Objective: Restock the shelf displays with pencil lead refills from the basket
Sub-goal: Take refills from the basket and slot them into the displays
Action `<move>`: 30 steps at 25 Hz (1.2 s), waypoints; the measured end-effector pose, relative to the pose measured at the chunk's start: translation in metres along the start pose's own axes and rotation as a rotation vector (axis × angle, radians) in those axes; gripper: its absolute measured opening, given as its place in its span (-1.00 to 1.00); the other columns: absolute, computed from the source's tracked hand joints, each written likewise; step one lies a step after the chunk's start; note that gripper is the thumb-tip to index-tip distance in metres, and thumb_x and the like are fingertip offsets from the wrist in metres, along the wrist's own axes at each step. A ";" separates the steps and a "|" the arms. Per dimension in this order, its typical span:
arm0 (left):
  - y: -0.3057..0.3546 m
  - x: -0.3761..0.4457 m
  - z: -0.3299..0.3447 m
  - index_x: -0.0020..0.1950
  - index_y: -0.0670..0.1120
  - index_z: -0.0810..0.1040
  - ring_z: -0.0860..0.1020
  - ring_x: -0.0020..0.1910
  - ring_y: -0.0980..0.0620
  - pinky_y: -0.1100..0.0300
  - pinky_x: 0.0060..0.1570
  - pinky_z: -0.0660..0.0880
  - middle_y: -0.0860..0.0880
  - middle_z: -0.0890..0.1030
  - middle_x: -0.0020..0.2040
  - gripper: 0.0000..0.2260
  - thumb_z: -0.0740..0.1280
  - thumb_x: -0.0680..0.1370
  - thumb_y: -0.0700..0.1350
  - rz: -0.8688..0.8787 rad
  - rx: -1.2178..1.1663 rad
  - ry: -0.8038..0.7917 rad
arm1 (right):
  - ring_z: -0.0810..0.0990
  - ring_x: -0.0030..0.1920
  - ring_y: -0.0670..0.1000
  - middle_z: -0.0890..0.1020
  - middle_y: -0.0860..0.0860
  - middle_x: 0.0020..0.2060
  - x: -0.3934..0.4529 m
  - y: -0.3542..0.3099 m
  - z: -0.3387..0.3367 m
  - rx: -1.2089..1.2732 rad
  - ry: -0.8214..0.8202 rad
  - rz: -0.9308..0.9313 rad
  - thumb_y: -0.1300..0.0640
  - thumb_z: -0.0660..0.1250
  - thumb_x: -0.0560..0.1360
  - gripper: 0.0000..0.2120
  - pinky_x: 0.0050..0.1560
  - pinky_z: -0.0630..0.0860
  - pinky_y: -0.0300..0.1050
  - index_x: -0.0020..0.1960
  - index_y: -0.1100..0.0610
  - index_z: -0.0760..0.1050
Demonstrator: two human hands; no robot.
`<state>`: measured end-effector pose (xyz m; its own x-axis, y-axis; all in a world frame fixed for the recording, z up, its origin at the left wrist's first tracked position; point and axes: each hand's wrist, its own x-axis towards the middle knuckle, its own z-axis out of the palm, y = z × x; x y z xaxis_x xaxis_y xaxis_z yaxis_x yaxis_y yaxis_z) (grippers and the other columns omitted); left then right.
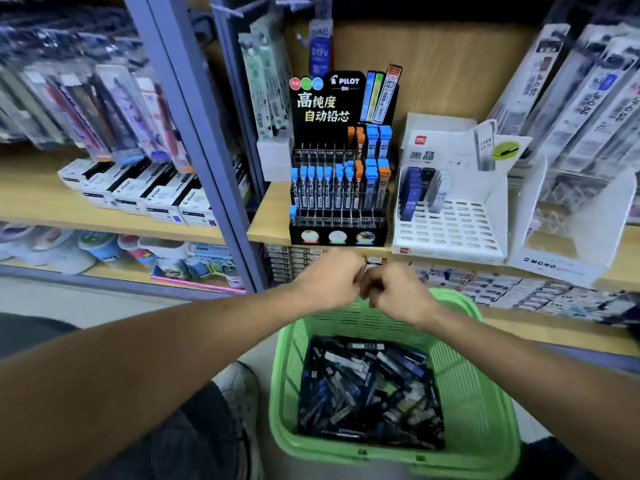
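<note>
My left hand (329,282) and my right hand (394,292) meet knuckle to knuckle above the far rim of the green basket (478,393). Both show their backs to me with the fingers curled under. Anything pinched between them is hidden. The basket sits low in front of me, holding several dark and blue pencil lead refills (367,393). On the shelf just above my hands stands the black Pilot lead display (339,188), its middle row filled with blue- and orange-capped tubes. To its right is a white Deli display tray (450,230) with a few refills at its back left.
A white MONO stand (571,237) sits at the right of the wooden shelf (270,220). Hanging pen packs crowd the upper left and right. A grey upright post (204,150) divides the shelving. Boxes line the lower shelf behind my hands.
</note>
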<state>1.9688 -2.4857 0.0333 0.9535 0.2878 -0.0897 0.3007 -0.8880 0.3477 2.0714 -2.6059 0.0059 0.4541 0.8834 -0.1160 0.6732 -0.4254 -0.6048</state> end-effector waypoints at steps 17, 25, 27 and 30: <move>-0.064 0.000 0.235 0.13 -0.15 0.62 0.59 -0.11 -0.06 0.10 -0.14 0.57 -0.07 0.57 -0.08 -0.67 0.48 0.45 0.01 -0.439 0.087 -0.694 | 0.50 -0.27 0.11 0.47 0.10 -0.36 -0.046 0.155 0.170 -0.070 -0.519 0.621 -0.08 0.38 0.53 -0.59 -0.25 0.36 -0.14 -0.33 0.15 0.37; -0.049 -0.014 0.267 0.44 -0.31 0.18 0.42 0.33 -0.15 0.04 0.23 0.50 -0.22 0.36 0.32 -0.21 0.51 0.45 0.07 -0.742 0.000 -0.579 | 0.53 0.22 0.15 0.52 0.16 0.26 -0.038 0.148 0.199 0.220 -0.419 0.924 -0.11 0.45 0.49 -0.18 -0.07 0.41 -0.15 0.52 0.27 0.15; -0.050 -0.014 0.269 0.46 -0.31 0.15 0.37 0.34 -0.16 0.05 0.21 0.51 -0.23 0.32 0.35 -0.17 0.52 0.44 0.09 -0.825 -0.094 -0.556 | 0.51 0.22 0.13 0.47 0.16 0.34 -0.037 0.150 0.200 0.274 -0.391 0.938 -0.05 0.48 0.48 -0.16 0.03 0.46 -0.13 0.55 0.25 0.12; -0.056 -0.017 0.274 0.43 -0.32 0.20 0.45 0.31 -0.12 0.04 0.20 0.55 -0.20 0.41 0.32 -0.10 0.60 0.35 0.09 -0.966 -0.303 -0.513 | 0.50 0.28 0.14 0.48 0.13 0.33 -0.034 0.150 0.204 0.350 -0.376 0.939 -0.02 0.54 0.43 -0.21 0.25 0.50 -0.01 0.49 0.21 0.24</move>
<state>1.9412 -2.5390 -0.2404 0.2414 0.5627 -0.7907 0.9643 -0.2307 0.1302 2.0380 -2.6593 -0.2412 0.4543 0.2611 -0.8517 -0.0842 -0.9392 -0.3328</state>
